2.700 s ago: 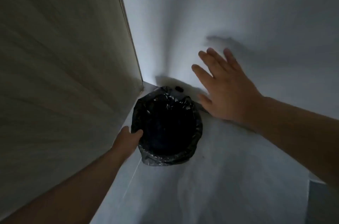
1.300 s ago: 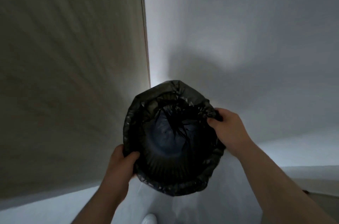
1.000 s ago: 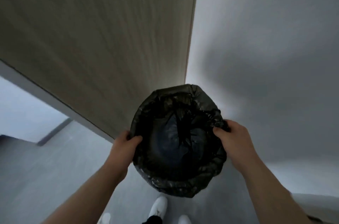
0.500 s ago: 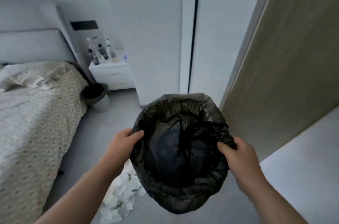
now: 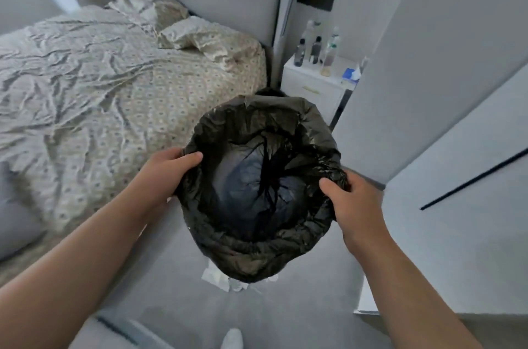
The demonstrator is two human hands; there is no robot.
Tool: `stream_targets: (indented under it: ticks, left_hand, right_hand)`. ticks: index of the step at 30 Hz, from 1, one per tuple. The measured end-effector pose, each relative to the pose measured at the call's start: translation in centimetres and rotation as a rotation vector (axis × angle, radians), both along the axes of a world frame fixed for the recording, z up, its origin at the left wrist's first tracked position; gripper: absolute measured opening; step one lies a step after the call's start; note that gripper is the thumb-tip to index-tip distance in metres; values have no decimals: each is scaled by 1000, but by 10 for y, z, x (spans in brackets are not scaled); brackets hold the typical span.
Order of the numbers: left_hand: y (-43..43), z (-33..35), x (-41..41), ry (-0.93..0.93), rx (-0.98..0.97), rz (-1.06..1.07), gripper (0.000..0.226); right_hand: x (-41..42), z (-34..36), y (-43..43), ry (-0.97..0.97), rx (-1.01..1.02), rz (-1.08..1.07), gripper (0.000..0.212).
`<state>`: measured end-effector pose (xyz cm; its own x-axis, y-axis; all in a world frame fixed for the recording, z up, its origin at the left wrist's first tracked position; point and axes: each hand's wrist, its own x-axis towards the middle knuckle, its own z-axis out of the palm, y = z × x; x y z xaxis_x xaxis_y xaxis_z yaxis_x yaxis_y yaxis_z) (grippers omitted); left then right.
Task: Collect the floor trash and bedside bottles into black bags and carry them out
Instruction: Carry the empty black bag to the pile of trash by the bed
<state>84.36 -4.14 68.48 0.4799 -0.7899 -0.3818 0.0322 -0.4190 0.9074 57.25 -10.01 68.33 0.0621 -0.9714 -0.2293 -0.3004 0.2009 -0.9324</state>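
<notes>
Hands gripping the bag-lined bin (image 5: 257, 257), held up beside the bed (image 5: 114, 86).

I had the left hand (image 5: 168, 171) curled over the black liner's left rim and the right hand (image 5: 354, 206) pinching bunched plastic at the right rim. Crumpled white paper (image 5: 223, 280) lay on the floor beneath the bin. Bottles (image 5: 315, 48) stood on the nightstand (image 5: 311, 86) beyond, well apart from the bin, next to the headboard.
</notes>
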Motion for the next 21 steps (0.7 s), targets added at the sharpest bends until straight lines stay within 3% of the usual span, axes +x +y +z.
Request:
stream_targets:
  ticks: [14,21]
  left_hand:
    - [-94,-6,78,-23,66,251,16]
    - [-154,-10,127,-30,84,189,14]
  right_hand:
    - [110,-23,-146,-31,71,141,9]
    - [146,-27,-195,-21,30,124,19]
